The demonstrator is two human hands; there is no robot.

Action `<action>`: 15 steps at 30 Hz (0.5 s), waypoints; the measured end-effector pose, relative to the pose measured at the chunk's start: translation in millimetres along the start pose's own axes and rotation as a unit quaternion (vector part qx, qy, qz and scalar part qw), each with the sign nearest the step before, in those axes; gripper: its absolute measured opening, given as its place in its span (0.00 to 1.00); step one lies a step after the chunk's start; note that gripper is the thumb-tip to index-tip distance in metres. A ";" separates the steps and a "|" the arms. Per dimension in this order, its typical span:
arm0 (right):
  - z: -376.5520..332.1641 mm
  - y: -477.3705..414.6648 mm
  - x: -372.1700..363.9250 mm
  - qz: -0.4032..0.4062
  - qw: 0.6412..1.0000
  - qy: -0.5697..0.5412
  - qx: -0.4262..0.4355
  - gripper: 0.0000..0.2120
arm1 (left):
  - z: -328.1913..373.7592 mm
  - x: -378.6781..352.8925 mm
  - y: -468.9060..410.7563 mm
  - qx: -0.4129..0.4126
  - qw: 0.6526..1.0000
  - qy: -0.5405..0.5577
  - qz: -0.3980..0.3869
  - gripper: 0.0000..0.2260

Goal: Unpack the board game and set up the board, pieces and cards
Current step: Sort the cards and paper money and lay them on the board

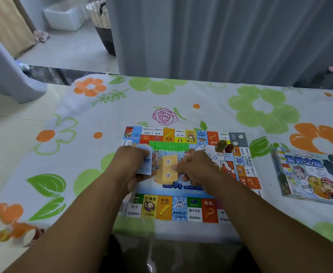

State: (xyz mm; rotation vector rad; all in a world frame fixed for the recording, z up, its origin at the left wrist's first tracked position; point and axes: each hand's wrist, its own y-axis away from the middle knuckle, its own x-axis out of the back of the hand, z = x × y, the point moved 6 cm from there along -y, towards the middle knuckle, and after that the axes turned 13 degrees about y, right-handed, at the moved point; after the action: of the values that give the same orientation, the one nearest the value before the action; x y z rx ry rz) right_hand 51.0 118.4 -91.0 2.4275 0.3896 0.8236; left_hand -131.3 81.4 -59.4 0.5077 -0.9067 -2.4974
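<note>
Progress of the set-up, head view. The game board (181, 207) lies unfolded and flat at the middle of the table (260, 107), close to its near edge. This step appears complete. The left hand (130, 166) is clenched round a stack of blue cards (145, 164). The right hand (195, 168) pinches the edge of a yellow card stack (166, 170) over the board's centre. Both decks seemingly remain to be placed.

A row of green pieces (168, 146) and a cluster of brown and red pieces (224, 147) rest on the board's far part, probably unsorted, and crowd the centre. The game box (311, 174) lies near the table's right edge, well apart. A blurred orange object (4, 233) sits at the near left corner.
</note>
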 end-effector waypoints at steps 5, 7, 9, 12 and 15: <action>-1.8 -15.0 -3.5 0.002 0.999 0.034 0.000 0.12 | 3.9 0.6 -7.0 0.015 1.000 -0.002 -0.003 0.08; -2.3 -19.0 -5.3 0.011 0.998 0.059 0.003 0.15 | 1.9 -4.1 -4.4 0.025 1.000 0.005 -0.014 0.09; -2.0 -21.4 -6.9 0.025 0.995 0.092 0.016 0.18 | 0.3 -8.9 -1.2 0.037 0.999 0.015 -0.020 0.06; -2.2 -20.1 -5.7 0.057 0.987 0.147 0.034 0.19 | -2.2 -12.7 1.6 0.049 0.998 0.026 -0.029 0.09; -11.4 -10.8 5.6 0.088 0.982 0.149 0.069 0.17 | -6.1 -14.7 2.2 0.056 0.997 0.028 -0.036 0.11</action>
State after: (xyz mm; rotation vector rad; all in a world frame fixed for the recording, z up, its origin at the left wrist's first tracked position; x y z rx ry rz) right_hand 47.1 134.1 -87.0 2.4952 0.3574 1.2850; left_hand -115.5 84.2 -59.6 0.6557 -1.0286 -2.4922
